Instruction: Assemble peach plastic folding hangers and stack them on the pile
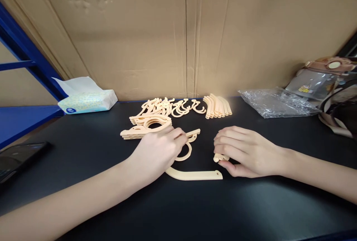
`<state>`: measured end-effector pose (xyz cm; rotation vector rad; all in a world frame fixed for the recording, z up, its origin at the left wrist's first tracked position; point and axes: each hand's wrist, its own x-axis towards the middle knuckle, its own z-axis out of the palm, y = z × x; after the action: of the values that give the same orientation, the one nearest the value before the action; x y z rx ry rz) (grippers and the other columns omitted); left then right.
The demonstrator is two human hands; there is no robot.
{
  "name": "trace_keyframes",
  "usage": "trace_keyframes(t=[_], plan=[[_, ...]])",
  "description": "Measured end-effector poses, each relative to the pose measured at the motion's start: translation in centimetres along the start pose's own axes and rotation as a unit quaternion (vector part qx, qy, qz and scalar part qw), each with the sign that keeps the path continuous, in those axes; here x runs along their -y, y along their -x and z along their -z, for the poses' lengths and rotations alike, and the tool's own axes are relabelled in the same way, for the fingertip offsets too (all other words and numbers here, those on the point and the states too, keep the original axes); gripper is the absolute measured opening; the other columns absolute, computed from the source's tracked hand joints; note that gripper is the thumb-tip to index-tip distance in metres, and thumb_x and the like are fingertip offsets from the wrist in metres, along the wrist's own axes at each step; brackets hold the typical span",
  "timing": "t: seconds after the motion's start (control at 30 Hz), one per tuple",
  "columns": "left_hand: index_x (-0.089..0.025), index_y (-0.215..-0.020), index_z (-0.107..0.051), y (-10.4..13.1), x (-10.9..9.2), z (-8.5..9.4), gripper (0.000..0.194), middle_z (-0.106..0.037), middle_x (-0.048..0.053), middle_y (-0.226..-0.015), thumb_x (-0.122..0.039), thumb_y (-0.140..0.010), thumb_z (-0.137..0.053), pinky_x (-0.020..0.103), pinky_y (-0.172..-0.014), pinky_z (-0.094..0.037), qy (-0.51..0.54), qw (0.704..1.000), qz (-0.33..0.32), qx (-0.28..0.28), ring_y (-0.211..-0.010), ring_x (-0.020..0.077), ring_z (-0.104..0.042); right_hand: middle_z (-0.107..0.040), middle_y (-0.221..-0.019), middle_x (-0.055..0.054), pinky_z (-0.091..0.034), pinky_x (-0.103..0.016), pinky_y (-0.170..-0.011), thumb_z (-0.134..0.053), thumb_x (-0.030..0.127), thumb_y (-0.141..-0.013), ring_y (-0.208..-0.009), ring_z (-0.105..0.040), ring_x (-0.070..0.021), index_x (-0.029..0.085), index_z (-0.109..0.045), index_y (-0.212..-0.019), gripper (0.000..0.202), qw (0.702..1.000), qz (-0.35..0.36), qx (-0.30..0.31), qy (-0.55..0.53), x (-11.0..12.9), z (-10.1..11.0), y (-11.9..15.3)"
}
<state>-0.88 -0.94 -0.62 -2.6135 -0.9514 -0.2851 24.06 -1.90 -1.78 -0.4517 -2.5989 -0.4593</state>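
Note:
My left hand (160,151) is closed over the left part of a beige plastic hanger piece with a ring (190,151), and its fingertips are hidden. Below it, a curved beige hanger arm (192,175) with a hole near its right end lies on the table, its left end covered by the hand. To the right, my right hand (242,151) pinches a small beige plastic piece (220,157), mostly hidden by the fingers. A stack of ringed hanger pieces (134,134) lies just beyond my left hand.
Behind lie a pile of beige hooks (157,106) and a bundle of curved arms (217,106). A tissue pack (87,100) and a phone (22,157) are at left. At right are a clear plastic bag (279,103) and a bottle (312,83). Cardboard (125,40) walls the black table's back.

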Motion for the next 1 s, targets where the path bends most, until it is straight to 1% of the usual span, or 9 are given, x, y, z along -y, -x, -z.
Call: trace_keyframes(t=[0.1, 0.17, 0.23, 0.33, 0.43, 0.57, 0.67, 0.8, 1.0], plan=[[-0.016, -0.107, -0.058, 0.0, -0.5, 0.3, 0.029, -0.063, 0.006, -0.1, -0.032, -0.098, -0.036, 0.028, -0.067, -0.048, 0.042, 0.998, -0.005, -0.043, -0.084, 0.0178, -0.061, -0.061, -0.078, -0.004, -0.043, -0.028, -0.066, -0.041, 0.017, -0.092, -0.072, -0.055, -0.0158, 0.015, -0.056, -0.084, 0.017, 0.998, -0.042, 0.035, -0.001, -0.3, 0.0, 0.0], [-0.014, -0.113, -0.054, 0.0, -0.8, 0.4, 0.037, -0.06, 0.009, -0.112, -0.045, -0.095, -0.041, 0.033, -0.079, -0.049, 0.103, 0.992, -0.05, -0.056, -0.098, 0.0219, -0.058, -0.061, -0.08, -0.005, -0.041, -0.027, -0.063, -0.041, 0.02, -0.093, -0.069, -0.053, -0.015, 0.014, -0.057, -0.088, 0.018, 0.996, -0.063, 0.055, -0.003, -0.5, -0.1, 0.1], [-0.015, -0.111, -0.052, 0.0, -1.1, 0.2, 0.046, -0.055, 0.011, -0.124, -0.055, -0.087, -0.051, 0.038, -0.095, -0.044, 0.175, 0.979, -0.094, -0.036, -0.119, 0.0263, -0.047, -0.059, -0.081, -0.004, -0.039, -0.026, -0.062, -0.04, 0.023, -0.095, -0.066, -0.051, -0.0139, 0.015, -0.057, -0.089, 0.02, 0.995, -0.078, 0.069, -0.009, -0.8, -0.3, 0.2], [-0.018, -0.101, -0.049, -0.1, -1.2, -0.4, 0.05, -0.044, 0.012, -0.137, -0.061, -0.078, -0.06, 0.048, -0.111, -0.029, 0.251, 0.964, -0.089, 0.022, -0.136, 0.0302, -0.026, -0.057, -0.075, -0.002, -0.036, -0.024, -0.058, -0.039, 0.027, -0.096, -0.06, -0.048, -0.0123, 0.015, -0.056, -0.086, 0.023, 0.993, -0.097, 0.072, -0.011, -1.1, -0.4, 0.3], [-0.019, -0.092, -0.046, -0.3, -1.0, -0.8, 0.038, -0.039, 0.011, -0.14, -0.054, -0.083, -0.059, 0.051, -0.113, -0.024, 0.282, 0.954, -0.07, 0.065, -0.14, 0.0296, -0.018, -0.056, -0.07, 0.0, -0.034, -0.023, -0.056, -0.039, 0.027, -0.097, -0.057, -0.048, -0.011, 0.015, -0.055, -0.086, 0.023, 0.991, -0.115, 0.065, -0.011, -1.1, -0.3, 0.4], [-0.02, -0.087, -0.046, -0.4, -0.9, -0.6, 0.016, -0.044, 0.008, -0.132, -0.032, -0.096, -0.043, 0.047, -0.113, -0.025, 0.28, 0.952, -0.082, 0.094, -0.138, 0.0233, -0.023, -0.058, -0.069, 0.001, -0.033, -0.022, -0.053, -0.034, 0.026, -0.099, -0.054, -0.049, -0.0097, 0.015, -0.055, -0.089, 0.026, 0.99, -0.125, 0.069, -0.02, -1.1, -0.3, 0.6], [-0.02, -0.086, -0.044, -0.5, -1.0, -0.5, 0.016, -0.044, 0.008, -0.129, -0.027, -0.098, -0.038, 0.044, -0.112, -0.028, 0.29, 0.951, -0.07, 0.084, -0.136, 0.0213, -0.028, -0.06, -0.07, 0.0, -0.032, -0.023, -0.052, -0.029, 0.031, -0.101, -0.054, -0.052, -0.0105, 0.016, -0.056, -0.089, 0.033, 0.987, -0.14, 0.073, -0.023, -1.1, -0.4, 0.7], [-0.02, -0.084, -0.042, -0.5, -1.2, -0.6, 0.018, -0.044, 0.009, -0.126, -0.028, -0.099, -0.037, 0.039, -0.105, -0.037, 0.313, 0.948, -0.031, 0.054, -0.13, 0.0206, -0.035, -0.061, -0.071, -0.001, -0.033, -0.023, -0.051, -0.024, 0.039, -0.102, -0.054, -0.054, -0.0111, 0.016, -0.055, -0.094, 0.04, 0.967, -0.213, 0.097, -0.103, -0.9, -0.5, 0.7], [-0.02, -0.077, -0.037, -0.4, -1.5, -0.6, 0.023, -0.045, 0.008, -0.126, -0.029, -0.098, -0.038, 0.039, -0.102, -0.04, 0.323, 0.946, -0.005, 0.035, -0.126, 0.0202, -0.041, -0.047, -0.061, 0.003, -0.03, -0.023, -0.05, -0.023, 0.041, -0.101, -0.048, -0.042, -0.01, 0.019, -0.046, -0.081, 0.038, 0.945, -0.244, 0.119, -0.185, -0.8, -0.2, 0.4]])
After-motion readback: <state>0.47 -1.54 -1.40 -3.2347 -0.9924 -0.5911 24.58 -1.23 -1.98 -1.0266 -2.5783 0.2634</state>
